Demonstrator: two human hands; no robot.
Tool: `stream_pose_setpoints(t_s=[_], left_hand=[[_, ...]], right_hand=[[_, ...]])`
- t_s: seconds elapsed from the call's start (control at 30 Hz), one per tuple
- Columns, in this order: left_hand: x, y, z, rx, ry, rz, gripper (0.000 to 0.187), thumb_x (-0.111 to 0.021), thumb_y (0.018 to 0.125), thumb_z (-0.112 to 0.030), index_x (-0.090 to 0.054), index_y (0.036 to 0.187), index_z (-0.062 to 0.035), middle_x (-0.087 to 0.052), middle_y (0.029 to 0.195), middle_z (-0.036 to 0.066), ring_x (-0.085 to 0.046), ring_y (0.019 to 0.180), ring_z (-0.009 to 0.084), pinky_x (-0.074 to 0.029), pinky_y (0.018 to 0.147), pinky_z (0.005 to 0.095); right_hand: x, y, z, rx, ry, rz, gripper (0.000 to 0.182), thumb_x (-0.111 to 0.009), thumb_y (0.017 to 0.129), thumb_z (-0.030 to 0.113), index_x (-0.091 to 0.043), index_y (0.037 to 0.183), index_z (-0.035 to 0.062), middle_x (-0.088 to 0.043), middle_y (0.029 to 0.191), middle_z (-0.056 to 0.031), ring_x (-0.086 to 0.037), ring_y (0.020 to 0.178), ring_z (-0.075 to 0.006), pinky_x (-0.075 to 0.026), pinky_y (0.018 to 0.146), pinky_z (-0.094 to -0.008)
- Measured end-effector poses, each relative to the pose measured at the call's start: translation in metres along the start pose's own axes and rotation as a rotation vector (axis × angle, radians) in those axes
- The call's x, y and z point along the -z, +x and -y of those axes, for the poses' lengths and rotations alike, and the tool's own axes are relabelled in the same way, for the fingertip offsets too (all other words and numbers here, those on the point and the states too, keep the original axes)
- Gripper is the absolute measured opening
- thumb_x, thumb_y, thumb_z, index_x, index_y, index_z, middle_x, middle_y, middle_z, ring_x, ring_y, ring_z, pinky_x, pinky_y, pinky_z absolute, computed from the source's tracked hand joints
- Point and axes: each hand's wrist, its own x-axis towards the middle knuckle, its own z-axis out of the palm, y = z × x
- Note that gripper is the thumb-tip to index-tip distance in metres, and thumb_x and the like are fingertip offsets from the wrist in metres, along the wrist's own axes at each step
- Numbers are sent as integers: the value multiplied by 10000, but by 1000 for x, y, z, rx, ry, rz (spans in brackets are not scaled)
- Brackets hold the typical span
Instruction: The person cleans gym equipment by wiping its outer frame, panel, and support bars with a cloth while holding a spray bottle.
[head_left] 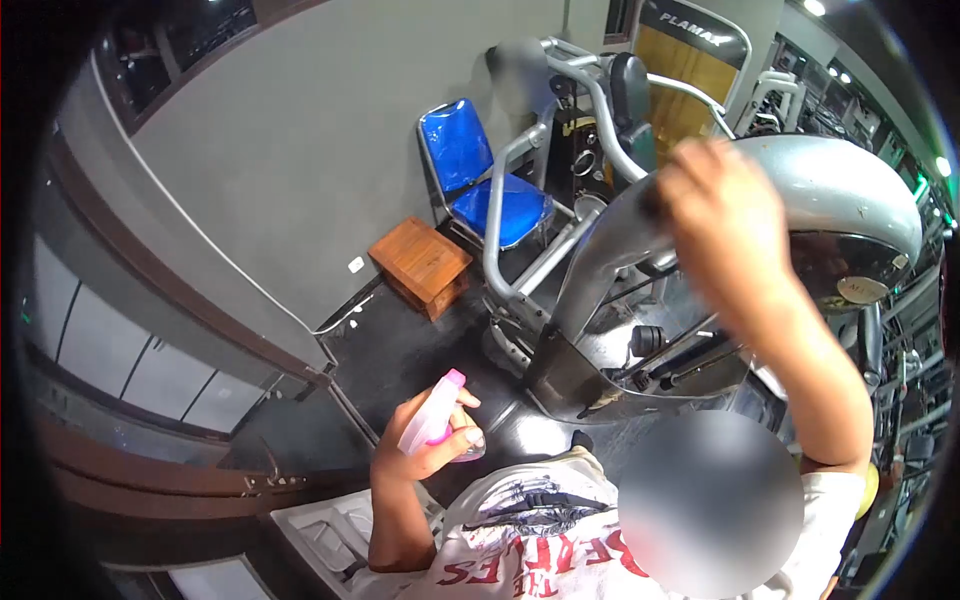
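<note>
My left hand [425,440] is wrapped round a pink and clear spray bottle [435,412], low in the middle of the view. My right hand [720,205] is raised at the thick silver curved frame [830,175] of a gym machine, its fingers curled over the tube. Something dark shows at its fingertips, but motion blur hides what it is.
A blue chair [458,148] stands by the grey wall, with a brown wooden box stool [420,262] in front of it. Behind the silver frame is another machine with grey tubes [497,215]. A white plastic chair [325,530] is at the lower left.
</note>
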Motion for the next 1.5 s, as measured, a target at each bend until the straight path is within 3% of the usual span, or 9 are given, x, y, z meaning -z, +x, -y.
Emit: stream_pose_setpoints(t_s=[0.2,0.27,0.37,0.4,0.6,0.9,1.1,1.27,1.5], left_hand=[[0,0,5,75,-206,-67,244,-722,873,-15,-594,1065,65,-647,713,56,-701,741,159,-548,822,348],[1,-2,4,95,-196,-62,236,-717,875,-9,-592,1061,66,-637,703,51,-704,742,164,-547,824,348],[0,-10,4,70,-177,-78,229,-714,881,-15,-594,1058,68,-640,706,52,-706,740,165,-547,817,346],[0,-13,4,51,-169,-85,229,-714,883,-19,-596,1058,68,-644,710,53,-706,739,164,-548,814,345],[-4,-34,6,89,-84,-123,255,-734,894,-68,-614,1073,70,-673,751,67,-704,751,163,-544,824,347],[-29,-51,1,-19,-71,-135,345,-773,876,-61,-616,1155,69,-683,759,81,-662,689,127,-525,677,291],[-28,-91,-8,90,-79,-264,338,-772,880,-56,-620,1163,50,-705,778,70,-677,692,124,-535,662,282],[-23,-112,-12,114,32,-356,312,-754,884,-51,-624,1154,35,-707,773,78,-694,714,134,-544,671,288],[-16,-88,-2,106,-63,-333,311,-759,882,-60,-627,1152,20,-704,766,56,-677,695,124,-534,648,286]], right_hand=[[36,4,-126,-533,159,-189,322,-672,910,272,-678,1084,1,-711,920,-167,-694,810,-351,-540,757,-391],[24,8,-129,-604,199,-124,377,-671,915,384,-719,1093,54,-724,920,-208,-708,859,-384,-550,799,-415],[11,35,-72,-599,3,53,258,-668,887,257,-722,1022,44,-722,977,-218,-696,951,-421,-555,857,-485],[-8,33,-68,-468,-68,-35,178,-639,863,160,-711,944,18,-713,980,-220,-701,938,-419,-567,850,-483],[-43,51,-11,-326,-238,1,201,-602,888,169,-769,867,60,-723,860,-152,-736,801,-334,-593,662,-451],[-169,48,91,-161,-136,473,290,-574,942,296,-798,983,116,-739,995,-95,-692,958,-321,-529,733,-551],[-281,-15,151,64,-184,454,289,-575,926,264,-796,1038,118,-678,1102,-162,-602,1067,-422,-459,862,-657],[-382,-114,201,191,149,302,274,-585,859,238,-793,915,68,-705,1024,-129,-610,1114,-343,-413,1001,-512],[-294,-88,168,222,178,356,252,-636,847,266,-789,918,78,-672,1090,-122,-579,1121,-337,-397,1054,-490]])
